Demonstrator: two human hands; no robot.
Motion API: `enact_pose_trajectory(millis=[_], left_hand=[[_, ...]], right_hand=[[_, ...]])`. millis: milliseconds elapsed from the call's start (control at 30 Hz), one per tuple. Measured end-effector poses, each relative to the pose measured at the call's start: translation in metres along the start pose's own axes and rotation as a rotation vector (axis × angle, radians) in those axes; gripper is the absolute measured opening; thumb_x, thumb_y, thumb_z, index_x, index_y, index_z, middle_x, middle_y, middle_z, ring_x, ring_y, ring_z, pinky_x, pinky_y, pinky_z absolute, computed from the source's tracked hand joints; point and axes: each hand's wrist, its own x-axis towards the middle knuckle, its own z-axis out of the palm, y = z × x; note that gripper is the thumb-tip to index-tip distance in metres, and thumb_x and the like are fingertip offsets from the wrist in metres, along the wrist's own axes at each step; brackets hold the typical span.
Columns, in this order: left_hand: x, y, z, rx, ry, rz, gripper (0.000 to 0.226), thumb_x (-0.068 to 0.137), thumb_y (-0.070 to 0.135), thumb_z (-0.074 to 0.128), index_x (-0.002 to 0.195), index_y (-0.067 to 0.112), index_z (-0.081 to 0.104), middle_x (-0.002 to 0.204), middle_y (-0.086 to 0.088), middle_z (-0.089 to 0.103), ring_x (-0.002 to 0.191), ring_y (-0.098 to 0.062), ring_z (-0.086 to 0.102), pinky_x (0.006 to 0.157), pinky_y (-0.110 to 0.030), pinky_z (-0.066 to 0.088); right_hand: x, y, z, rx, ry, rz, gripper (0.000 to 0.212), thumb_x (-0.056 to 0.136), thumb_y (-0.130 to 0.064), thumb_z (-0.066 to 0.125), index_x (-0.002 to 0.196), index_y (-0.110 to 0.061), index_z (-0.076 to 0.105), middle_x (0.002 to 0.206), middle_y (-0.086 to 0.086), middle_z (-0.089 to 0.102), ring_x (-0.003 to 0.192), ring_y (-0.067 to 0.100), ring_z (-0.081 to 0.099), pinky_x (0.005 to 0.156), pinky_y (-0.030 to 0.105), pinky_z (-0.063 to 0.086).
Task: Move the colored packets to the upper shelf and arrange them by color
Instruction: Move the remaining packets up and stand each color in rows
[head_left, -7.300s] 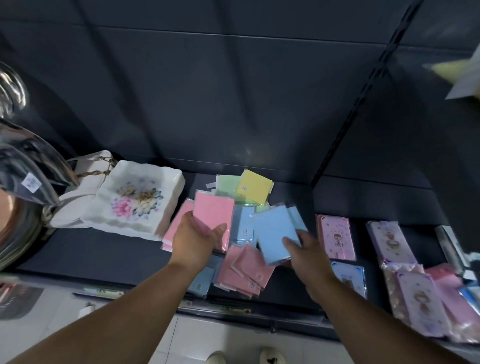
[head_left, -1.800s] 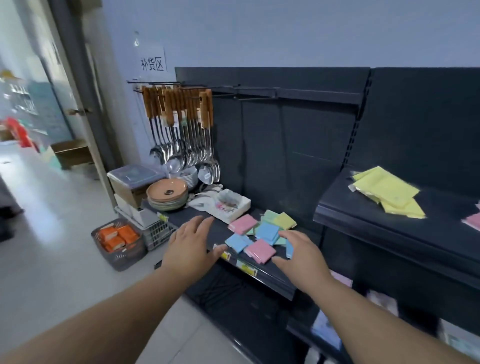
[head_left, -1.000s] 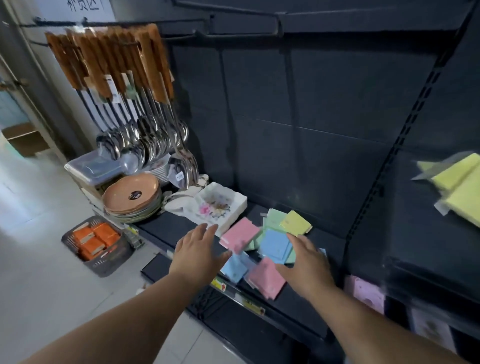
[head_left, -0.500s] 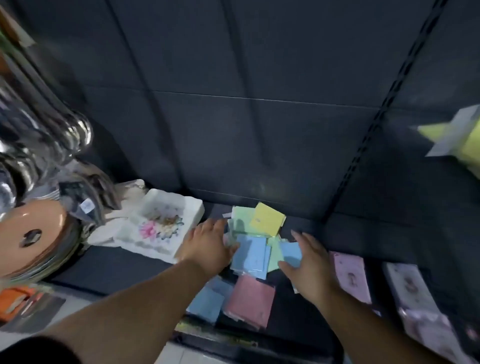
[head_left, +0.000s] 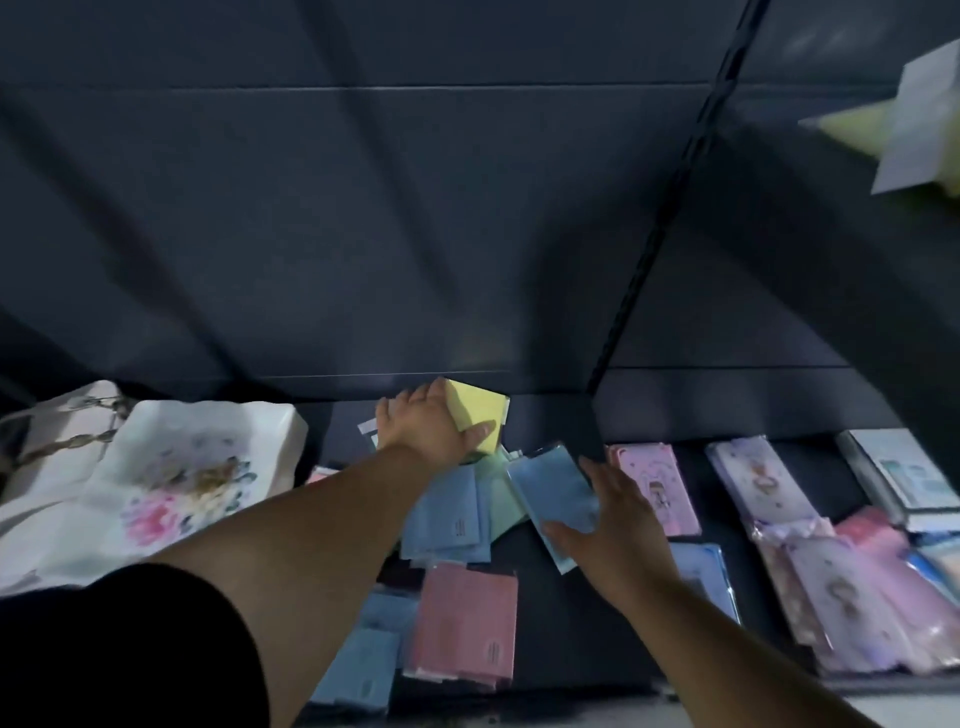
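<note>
I'm seeing the left hand (head_left: 427, 427) closing its fingers (head_left: 480, 431) around the yellow packet (head_left: 480, 420) at the back of the lower shelf (head_left: 561, 613) — the right hand (head_left: 610, 525) is pressing spread fingers onto a blue packet (head_left: 553, 491) beside the pile.

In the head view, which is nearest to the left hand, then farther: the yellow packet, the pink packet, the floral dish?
1. Yellow packet: under the left hand, touching it.
2. Pink packet: toward the shelf's front edge.
3. Floral dish: far left.
</note>
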Motion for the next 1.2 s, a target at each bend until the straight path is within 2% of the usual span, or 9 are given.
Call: enact_pose_trajectory(millis=[100,233,367,500,600,667,800,1000,1200], left_hand=[[0.005,0.006,0.005,0.011,0.018,-0.001,0.099,0.081,0.068,0.054,0.152,0.014,0.011,0.153,-0.002,0.031,0.142,-0.022,0.024,0.117,-0.043,0.011],[0.007,0.002,-0.003,-0.048,0.124,-0.011,0.1,0.069,0.061,0.073,0.145,0.016,0.026,0.144,-0.006,0.04,0.137,-0.023,0.033,0.116,-0.039,0.014],[0.003,-0.007,-0.012,-0.171,0.129,0.031,0.083,0.071,0.047,0.079,0.136,0.012,0.041,0.134,-0.006,0.047,0.126,-0.025,0.045,0.104,-0.036,0.035],[-0.002,-0.017,-0.025,-0.398,0.146,-0.007,0.052,0.076,0.038,0.078,0.115,0.01,0.058,0.108,-0.006,0.064,0.097,-0.022,0.06,0.075,-0.029,0.046],[-0.013,-0.022,-0.035,-0.589,0.225,-0.058,0.035,0.08,0.034,0.075,0.1,0.011,0.059,0.085,0.0,0.065,0.076,-0.013,0.059,0.056,-0.023,0.041],[-0.024,-0.026,-0.04,-0.732,0.279,-0.095,0.03,0.082,0.034,0.074,0.098,0.013,0.059,0.08,0.006,0.063,0.073,-0.009,0.06,0.059,-0.021,0.044],[-0.045,-0.034,-0.044,-1.046,0.336,-0.211,0.031,0.082,0.033,0.073,0.105,0.015,0.062,0.094,0.004,0.071,0.087,-0.016,0.068,0.082,-0.039,0.056],[-0.074,-0.034,-0.053,-1.34,0.351,-0.3,0.031,0.084,0.033,0.072,0.106,0.013,0.063,0.095,0.002,0.073,0.084,-0.017,0.069,0.068,-0.03,0.052],[-0.1,-0.023,-0.084,-1.478,0.361,-0.274,0.031,0.079,0.041,0.074,0.099,0.018,0.065,0.094,0.003,0.073,0.087,-0.02,0.069,0.085,-0.042,0.054]], right_hand=[[0.001,0.0,0.004,-0.016,-0.022,0.02,0.085,0.078,-0.041,0.076,0.148,-0.026,0.031,0.138,-0.003,0.046,0.12,0.017,0.048,0.095,0.029,0.044],[0.002,-0.003,0.005,0.001,-0.024,0.043,0.089,0.075,-0.036,0.08,0.147,-0.03,0.029,0.136,-0.002,0.046,0.115,0.015,0.046,0.089,0.027,0.042],[0.005,-0.008,0.003,0.123,0.01,0.105,0.093,0.072,-0.028,0.083,0.147,-0.03,0.029,0.134,0.002,0.047,0.116,0.022,0.051,0.085,0.028,0.043],[0.011,-0.013,-0.004,0.305,0.016,0.18,0.041,0.084,-0.026,0.072,0.12,-0.017,0.055,0.108,0.001,0.064,0.085,0.016,0.059,0.063,0.025,0.045],[0.011,-0.018,-0.008,0.379,0.021,0.183,0.024,0.088,-0.029,0.068,0.107,-0.015,0.06,0.098,0.003,0.066,0.08,0.017,0.062,0.059,0.027,0.05],[0.009,-0.024,-0.012,0.402,0.038,0.185,0.02,0.089,-0.031,0.067,0.1,-0.016,0.059,0.094,0.003,0.065,0.079,0.017,0.062,0.06,0.028,0.05],[0.001,-0.038,-0.02,0.558,0.053,0.19,0.015,0.091,-0.03,0.066,0.095,-0.02,0.055,0.086,-0.005,0.061,0.074,0.007,0.057,0.056,0.023,0.044],[-0.021,-0.065,-0.032,0.819,0.114,0.218,0.023,0.089,-0.029,0.068,0.108,-0.019,0.057,0.1,-0.003,0.065,0.088,0.011,0.061,0.068,0.025,0.047],[-0.052,-0.103,-0.056,0.966,0.216,0.113,0.032,0.093,-0.019,0.064,0.122,-0.022,0.052,0.107,-0.007,0.064,0.091,0.007,0.062,0.068,0.022,0.051]])
